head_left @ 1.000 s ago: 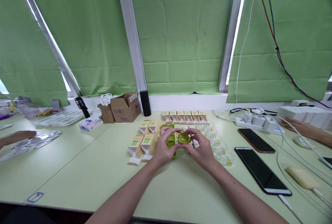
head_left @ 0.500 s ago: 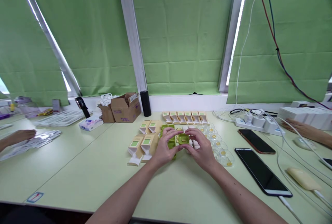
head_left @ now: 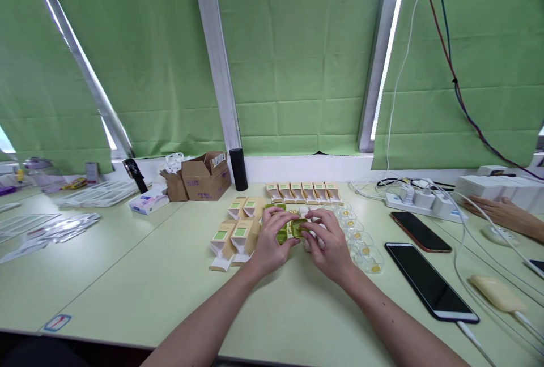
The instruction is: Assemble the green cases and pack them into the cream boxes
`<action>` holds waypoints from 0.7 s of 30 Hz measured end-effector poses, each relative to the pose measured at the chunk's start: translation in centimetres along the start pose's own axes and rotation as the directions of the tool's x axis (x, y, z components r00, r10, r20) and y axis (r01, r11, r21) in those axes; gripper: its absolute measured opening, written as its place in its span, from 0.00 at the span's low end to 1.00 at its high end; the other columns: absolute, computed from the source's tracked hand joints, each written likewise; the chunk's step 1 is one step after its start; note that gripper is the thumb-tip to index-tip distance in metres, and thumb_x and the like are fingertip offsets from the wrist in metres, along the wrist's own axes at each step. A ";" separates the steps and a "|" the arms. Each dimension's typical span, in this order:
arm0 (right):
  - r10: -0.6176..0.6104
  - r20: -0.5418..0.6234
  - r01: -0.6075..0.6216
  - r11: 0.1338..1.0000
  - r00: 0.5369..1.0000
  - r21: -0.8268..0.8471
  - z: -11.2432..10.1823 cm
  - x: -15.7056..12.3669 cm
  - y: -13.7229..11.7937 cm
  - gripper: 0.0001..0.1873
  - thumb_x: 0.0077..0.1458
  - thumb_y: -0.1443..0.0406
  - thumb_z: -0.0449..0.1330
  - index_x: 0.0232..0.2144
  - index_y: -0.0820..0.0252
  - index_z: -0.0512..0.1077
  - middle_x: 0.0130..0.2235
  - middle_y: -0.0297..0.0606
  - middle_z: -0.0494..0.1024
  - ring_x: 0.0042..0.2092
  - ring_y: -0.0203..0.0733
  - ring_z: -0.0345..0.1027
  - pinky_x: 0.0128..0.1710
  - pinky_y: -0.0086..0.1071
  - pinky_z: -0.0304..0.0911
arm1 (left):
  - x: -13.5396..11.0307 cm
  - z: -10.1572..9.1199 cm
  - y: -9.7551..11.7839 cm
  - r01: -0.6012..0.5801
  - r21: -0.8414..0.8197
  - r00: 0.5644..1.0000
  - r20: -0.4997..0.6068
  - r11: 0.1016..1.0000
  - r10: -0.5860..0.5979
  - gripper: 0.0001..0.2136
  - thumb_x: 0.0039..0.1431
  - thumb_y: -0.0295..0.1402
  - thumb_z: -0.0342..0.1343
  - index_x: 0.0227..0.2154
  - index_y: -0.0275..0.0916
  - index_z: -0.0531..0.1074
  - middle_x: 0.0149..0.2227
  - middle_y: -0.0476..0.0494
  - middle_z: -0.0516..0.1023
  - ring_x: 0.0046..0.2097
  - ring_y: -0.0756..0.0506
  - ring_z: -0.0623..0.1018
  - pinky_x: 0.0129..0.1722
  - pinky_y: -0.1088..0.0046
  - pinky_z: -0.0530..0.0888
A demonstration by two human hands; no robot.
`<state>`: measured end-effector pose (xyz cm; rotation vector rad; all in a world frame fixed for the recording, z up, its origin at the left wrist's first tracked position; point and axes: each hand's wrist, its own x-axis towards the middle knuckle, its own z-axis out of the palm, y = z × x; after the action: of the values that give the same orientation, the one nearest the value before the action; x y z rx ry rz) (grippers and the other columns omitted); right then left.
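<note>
My left hand (head_left: pixel 270 242) and my right hand (head_left: pixel 329 242) meet over the middle of the pale green table (head_left: pixel 127 287), fingers curled. Between their fingertips they pinch a small olive-green plastic case (head_left: pixel 298 226), held low, just above other green cases (head_left: pixel 280 235) on the table. Tan open boxes with green inserts (head_left: pixel 236 234) lie just left of my left hand. Clear lids with yellow dots (head_left: pixel 361 242) lie just right of my right hand. A row of small tan boxes (head_left: pixel 302 191) stands behind my hands.
Two phones (head_left: pixel 429 282) (head_left: pixel 420 231) lie at the right, with a power strip (head_left: pixel 419 200), cables and white boxes (head_left: pixel 501 188) beyond. Another person's hand (head_left: pixel 499 211) rests at far right. A cardboard box (head_left: pixel 206 175), black cylinder (head_left: pixel 238 169) and plastic bags (head_left: pixel 55 228) sit at left.
Both hands lowered the green case toward the table and closed in over it. The other person's hand at the far left has left the view.
</note>
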<state>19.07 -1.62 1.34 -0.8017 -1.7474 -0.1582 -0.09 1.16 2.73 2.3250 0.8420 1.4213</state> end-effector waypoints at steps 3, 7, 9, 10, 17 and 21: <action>-0.020 0.000 0.020 0.996 1.000 -0.081 0.1 0.0 -0.1 0.14 0.63 0.72 0.58 0.45 0.52 0.79 0.48 0.46 0.74 0.52 0.53 0.66 0.43 0.46 0.74 | -0.2 0.3 -0.1 -0.049 0.041 0.999 0.008 0.998 0.048 0.22 0.56 0.24 0.66 0.53 0.44 0.77 0.51 0.39 0.79 0.60 0.34 0.67 0.61 0.46 0.70; -0.025 0.007 0.026 0.989 1.000 -0.145 0.1 -0.1 -0.2 0.15 0.62 0.74 0.58 0.43 0.53 0.80 0.47 0.45 0.73 0.51 0.52 0.64 0.41 0.44 0.73 | -0.4 0.5 0.0 -0.100 0.077 0.995 0.007 0.992 0.100 0.23 0.57 0.23 0.64 0.55 0.44 0.76 0.51 0.39 0.79 0.60 0.34 0.67 0.61 0.46 0.70; -0.025 0.001 0.025 0.986 1.000 -0.166 0.2 -0.1 -0.1 0.15 0.62 0.74 0.58 0.42 0.53 0.80 0.46 0.45 0.73 0.50 0.52 0.64 0.39 0.42 0.72 | -0.5 0.6 0.0 -0.122 0.092 0.993 0.011 0.988 0.122 0.23 0.57 0.22 0.64 0.55 0.44 0.76 0.52 0.39 0.79 0.60 0.34 0.66 0.61 0.46 0.70; -0.026 -0.003 0.025 0.984 1.000 -0.175 0.2 -0.2 -0.1 0.15 0.62 0.74 0.58 0.42 0.53 0.81 0.45 0.45 0.73 0.50 0.52 0.64 0.39 0.42 0.72 | -0.5 0.6 -0.1 -0.132 0.098 0.991 0.013 0.986 0.131 0.23 0.57 0.22 0.65 0.55 0.44 0.76 0.52 0.39 0.79 0.60 0.34 0.66 0.61 0.46 0.70; -0.020 -0.007 0.018 0.980 1.000 -0.198 0.5 -0.4 0.2 0.14 0.60 0.74 0.60 0.39 0.53 0.81 0.43 0.44 0.73 0.48 0.51 0.64 0.37 0.40 0.70 | -0.9 0.8 -0.8 -0.151 0.136 0.988 0.027 0.979 0.149 0.24 0.58 0.24 0.64 0.57 0.45 0.75 0.54 0.38 0.78 0.61 0.33 0.66 0.61 0.43 0.70; -0.017 -0.015 0.014 0.978 1.000 -0.210 0.5 -0.3 0.0 0.13 0.60 0.74 0.59 0.37 0.54 0.80 0.41 0.44 0.72 0.46 0.50 0.63 0.35 0.38 0.69 | -0.9 0.8 -0.7 -0.165 0.160 0.986 0.037 0.973 0.162 0.24 0.59 0.23 0.62 0.58 0.44 0.74 0.53 0.38 0.78 0.60 0.33 0.66 0.60 0.43 0.70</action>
<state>18.74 -1.49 0.89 -0.9364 -1.7398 -0.3638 0.10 1.23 1.33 2.5820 0.8038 1.4348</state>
